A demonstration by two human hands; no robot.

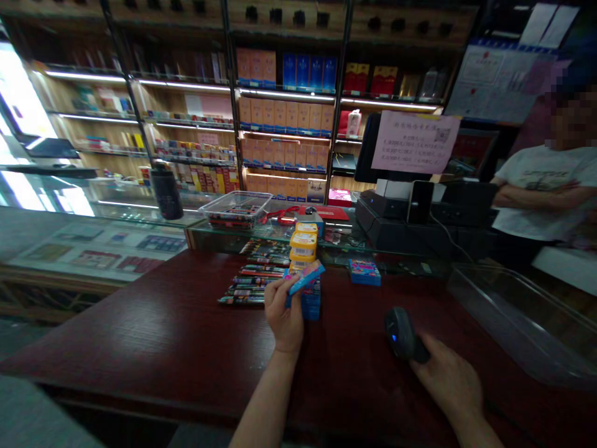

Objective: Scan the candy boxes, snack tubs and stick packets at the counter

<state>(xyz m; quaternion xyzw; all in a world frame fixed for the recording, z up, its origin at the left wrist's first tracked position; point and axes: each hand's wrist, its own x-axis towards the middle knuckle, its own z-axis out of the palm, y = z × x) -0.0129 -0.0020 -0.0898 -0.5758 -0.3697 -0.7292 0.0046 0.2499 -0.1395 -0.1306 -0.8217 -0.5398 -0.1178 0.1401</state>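
Note:
My left hand [285, 314] is closed on a small flat blue-and-pink box [306, 276], held tilted above the table. Just behind and below it stands a stack of blue boxes [311, 306], partly hidden by the hand. Yellow-lidded tubs [303, 244] rise in a pile beyond that stack. My right hand [448, 373] is wrapped round the handle of a black barcode scanner [399, 333] with a blue light, low over the tabletop. Left of the stack lie several pens in dark wrappers [247, 286]. A second, shorter blue stack [364, 272] sits to the right.
A clear plastic bin [522, 330] stands at the right on the dark red table [153, 323]. On the glass counter are a clear tray [236, 208], a black bottle [166, 193] and a monitor with a pink notice [413, 142]. A person [543, 186] stands at right, arms crossed.

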